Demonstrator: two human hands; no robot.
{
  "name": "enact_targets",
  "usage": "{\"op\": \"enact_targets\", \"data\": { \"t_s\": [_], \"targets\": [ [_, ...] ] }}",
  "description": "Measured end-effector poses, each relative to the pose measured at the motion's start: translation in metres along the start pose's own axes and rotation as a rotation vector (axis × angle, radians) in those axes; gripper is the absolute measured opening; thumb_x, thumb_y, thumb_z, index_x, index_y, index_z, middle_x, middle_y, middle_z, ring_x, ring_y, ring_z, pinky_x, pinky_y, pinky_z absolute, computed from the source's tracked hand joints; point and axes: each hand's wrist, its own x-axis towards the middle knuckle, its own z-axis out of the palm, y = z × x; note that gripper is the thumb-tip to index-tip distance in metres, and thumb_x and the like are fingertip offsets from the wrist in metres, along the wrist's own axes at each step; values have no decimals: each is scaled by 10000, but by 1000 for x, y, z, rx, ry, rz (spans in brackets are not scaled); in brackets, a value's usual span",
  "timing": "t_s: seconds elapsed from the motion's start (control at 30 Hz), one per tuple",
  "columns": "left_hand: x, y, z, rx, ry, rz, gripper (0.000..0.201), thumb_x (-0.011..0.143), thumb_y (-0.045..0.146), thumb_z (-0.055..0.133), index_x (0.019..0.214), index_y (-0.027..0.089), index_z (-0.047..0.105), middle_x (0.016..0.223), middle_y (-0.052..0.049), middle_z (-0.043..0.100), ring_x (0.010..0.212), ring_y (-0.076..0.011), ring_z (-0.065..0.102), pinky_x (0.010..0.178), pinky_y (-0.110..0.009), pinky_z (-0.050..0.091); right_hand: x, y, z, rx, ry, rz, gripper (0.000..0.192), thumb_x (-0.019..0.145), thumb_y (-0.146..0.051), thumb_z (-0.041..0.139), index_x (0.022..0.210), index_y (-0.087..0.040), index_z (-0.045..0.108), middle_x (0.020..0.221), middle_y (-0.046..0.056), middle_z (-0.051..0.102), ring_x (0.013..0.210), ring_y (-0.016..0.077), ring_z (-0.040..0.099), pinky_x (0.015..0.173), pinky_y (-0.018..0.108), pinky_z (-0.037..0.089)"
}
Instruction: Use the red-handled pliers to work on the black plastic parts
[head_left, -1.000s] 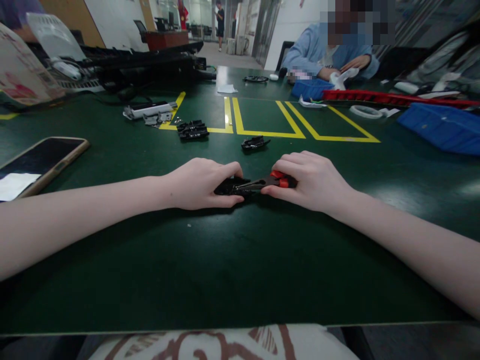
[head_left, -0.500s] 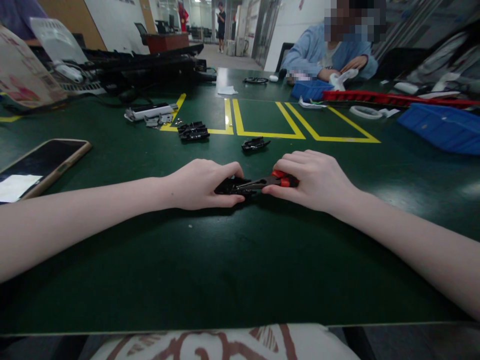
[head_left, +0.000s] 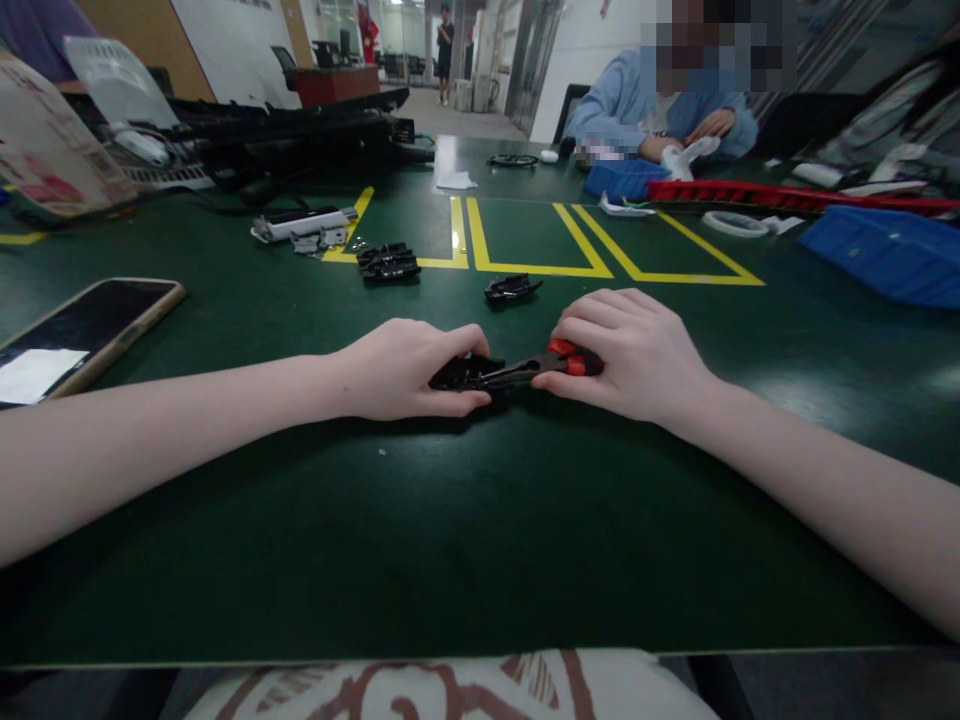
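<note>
My left hand (head_left: 411,368) is closed around a small black plastic part (head_left: 459,373), pinning it to the green table (head_left: 420,540). Fingers and thumb cover much of that part. In my right hand (head_left: 634,350) are needle-nose pliers (head_left: 536,368) with red and black handles. Their long jaws point left and reach the right end of the black part; whether they grip it I cannot tell. Beyond my hands lies a similar black part (head_left: 512,288), and farther left a cluster of black parts (head_left: 388,262).
A phone (head_left: 90,325) lies at the left. Silvery metal pieces (head_left: 304,228) sit beside yellow tape markings (head_left: 540,270). To the right are a blue bin (head_left: 889,250), a tape roll (head_left: 735,223) and a long red strip (head_left: 795,197). A person in blue (head_left: 622,100) sits opposite.
My right hand and the pliers have shifted slightly to the right. The left hand and the black part stay in place.
</note>
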Motion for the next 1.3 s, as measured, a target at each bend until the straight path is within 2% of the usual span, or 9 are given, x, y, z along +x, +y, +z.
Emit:
{"op": "enact_targets", "data": {
  "t_s": [0.13, 0.43, 0.97, 1.3],
  "targets": [
    [0, 0, 0, 7, -6, -2, 410, 921, 510, 545, 1170, 185, 571, 789, -15, 661, 630, -154, 577, 571, -227, 358, -1, -2, 1, 43, 7, 44, 537, 924, -663, 430, 882, -177, 656, 871, 107, 676, 810, 255, 587, 732, 381, 404],
    [1, -1, 1, 10, 6, 11, 414, 912, 518, 560, 1163, 190, 577, 800, -12, 665, 642, -152, 585, 570, -223, 358, 0, -5, 2, 65, -3, 53, 544, 927, -665, 422, 911, -172, 651, 884, 108, 678, 802, 253, 590, 753, 385, 400],
    [1, -1, 1, 22, 12, 21, 446, 908, 554, 546, 1147, 180, 589, 761, -12, 661, 613, -152, 582, 560, -226, 358, 2, -7, 1, 46, -44, 24, 564, 952, -657, 366, 825, -182, 644, 793, 79, 661, 728, 220, 565, 768, 399, 368],
    [1, -3, 1, 22, 17, 28, 446, 912, 545, 544, 1164, 180, 582, 765, -11, 660, 618, -151, 587, 564, -223, 362, 1, -8, -1, 36, -60, 30, 550, 950, -651, 373, 809, -187, 633, 773, 73, 651, 693, 211, 545, 721, 386, 347]
  ]
}}
